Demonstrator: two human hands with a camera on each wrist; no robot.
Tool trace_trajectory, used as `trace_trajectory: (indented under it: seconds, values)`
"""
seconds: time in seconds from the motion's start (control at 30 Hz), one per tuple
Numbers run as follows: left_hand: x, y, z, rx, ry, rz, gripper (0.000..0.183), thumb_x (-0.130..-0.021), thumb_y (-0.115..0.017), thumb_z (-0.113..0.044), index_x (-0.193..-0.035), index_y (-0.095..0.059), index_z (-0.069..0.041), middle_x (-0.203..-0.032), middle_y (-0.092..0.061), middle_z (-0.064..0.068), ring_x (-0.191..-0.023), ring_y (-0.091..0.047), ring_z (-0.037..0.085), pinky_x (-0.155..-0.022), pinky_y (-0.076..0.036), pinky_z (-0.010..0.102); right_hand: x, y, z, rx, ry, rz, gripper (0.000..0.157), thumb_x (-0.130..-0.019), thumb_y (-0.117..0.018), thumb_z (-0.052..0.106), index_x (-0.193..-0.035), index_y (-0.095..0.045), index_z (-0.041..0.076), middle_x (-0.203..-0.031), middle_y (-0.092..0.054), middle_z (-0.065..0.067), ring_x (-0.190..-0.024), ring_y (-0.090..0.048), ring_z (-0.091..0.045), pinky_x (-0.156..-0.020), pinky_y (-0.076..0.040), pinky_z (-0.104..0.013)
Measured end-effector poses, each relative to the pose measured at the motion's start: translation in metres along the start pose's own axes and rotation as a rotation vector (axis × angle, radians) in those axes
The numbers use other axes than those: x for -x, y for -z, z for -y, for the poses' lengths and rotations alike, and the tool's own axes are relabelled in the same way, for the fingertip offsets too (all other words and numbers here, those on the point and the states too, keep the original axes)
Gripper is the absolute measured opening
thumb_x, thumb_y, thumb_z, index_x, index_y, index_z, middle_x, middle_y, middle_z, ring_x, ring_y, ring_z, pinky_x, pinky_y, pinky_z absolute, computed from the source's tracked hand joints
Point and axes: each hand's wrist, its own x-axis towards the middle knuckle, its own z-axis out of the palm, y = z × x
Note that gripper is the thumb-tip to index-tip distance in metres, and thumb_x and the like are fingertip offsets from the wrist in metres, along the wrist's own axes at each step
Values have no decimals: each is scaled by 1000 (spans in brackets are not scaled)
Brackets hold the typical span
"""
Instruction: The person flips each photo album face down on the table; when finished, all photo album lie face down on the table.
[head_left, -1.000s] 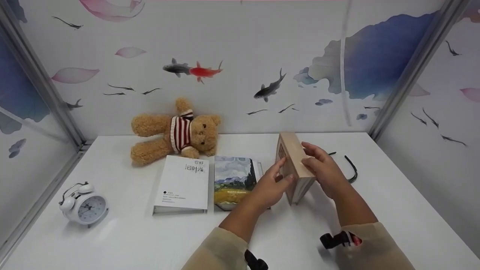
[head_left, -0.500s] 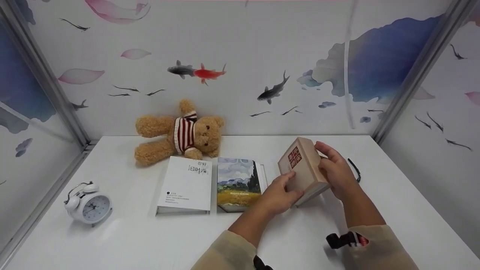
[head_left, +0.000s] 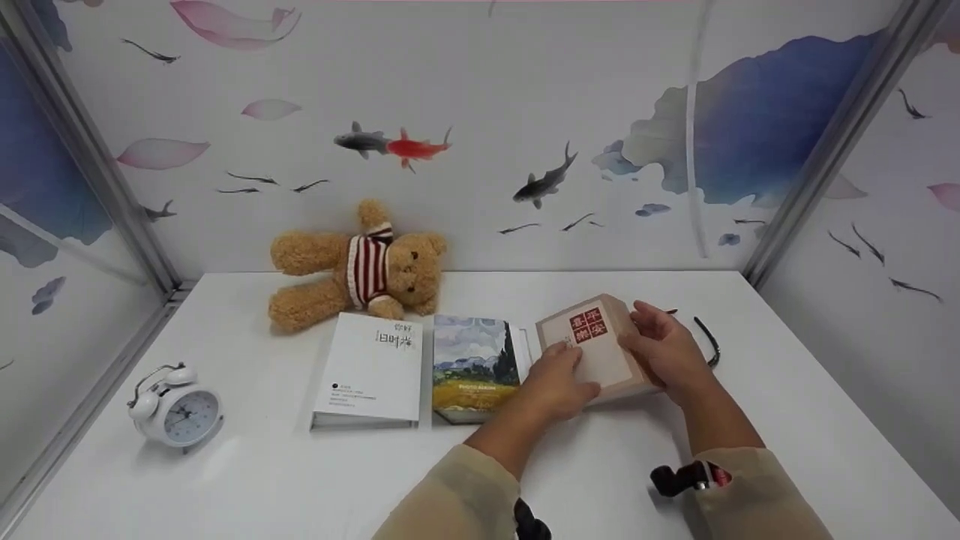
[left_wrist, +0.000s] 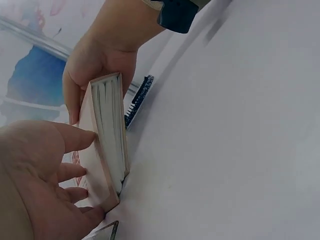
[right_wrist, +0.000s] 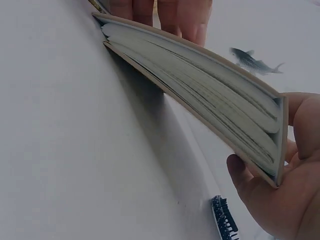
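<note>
Tan book (head_left: 604,358) tilts over the right side of our desk (head_left: 300,480). Left to right, we see a white clock (head_left: 184,416), a teddy bear (head_left: 367,270), a white book (head_left: 371,367) and a painted book (head_left: 472,360); then our left hand (head_left: 559,386), straight fingers touching the cover (left_wrist: 95,172), our right hand (head_left: 667,356), fingers gripping the spine (right_wrist: 283,142), and a black band (head_left: 709,341).

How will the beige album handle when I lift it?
The beige album will probably feel stiff, since its cover looks flat, boardlike. Its thick stack of pages suggests moderate weight. Gaps between them hint they could fan.
</note>
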Motion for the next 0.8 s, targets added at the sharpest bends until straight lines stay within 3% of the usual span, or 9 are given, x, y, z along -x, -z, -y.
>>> trace_trajectory:
  seconds: [0.27, 0.4, 0.5, 0.8]
  values:
    - [-3, -1, 0, -90, 11, 21, 66, -99, -75, -32, -159, -53, -14, -175, -36, 5, -163, -35, 29, -133, -33, 45, -4, 0, -9, 56, -81, 13, 79, -103, -72, 29, -170, -31, 23, -177, -32, -7, -165, -30, -30, -132, -34, -49]
    - [-3, -2, 0, -133, 2, 24, 63, -100, -74, -29, -157, -54, -13, -175, -36, 5, -163, -34, 28, -134, -32, 43, -4, 0, -10, 67, -128, 23, 74, -105, -69, 29, -170, -33, 24, -176, -34, -5, -162, -35, -27, -122, -46, -39]
    - [-2, -3, 1, -153, -13, 12, 59, -99, -73, -24, -154, -57, -11, -174, -37, 7, -163, -34, 29, -134, -32, 43, -5, -1, -11, 64, -143, 27, 71, -106, -68, 27, -169, -34, 23, -176, -35, -5, -160, -38, -26, -116, -48, -33]
    - [-2, -3, 1, -227, -81, -14, 41, -91, -70, -12, -131, -70, -4, -169, -44, 15, -160, -38, 38, -133, -32, 47, -4, -2, -10, 178, -94, 8, 68, -106, -67, 23, -167, -38, 13, -172, -40, -15, -161, -36, -36, -132, -34, -51]
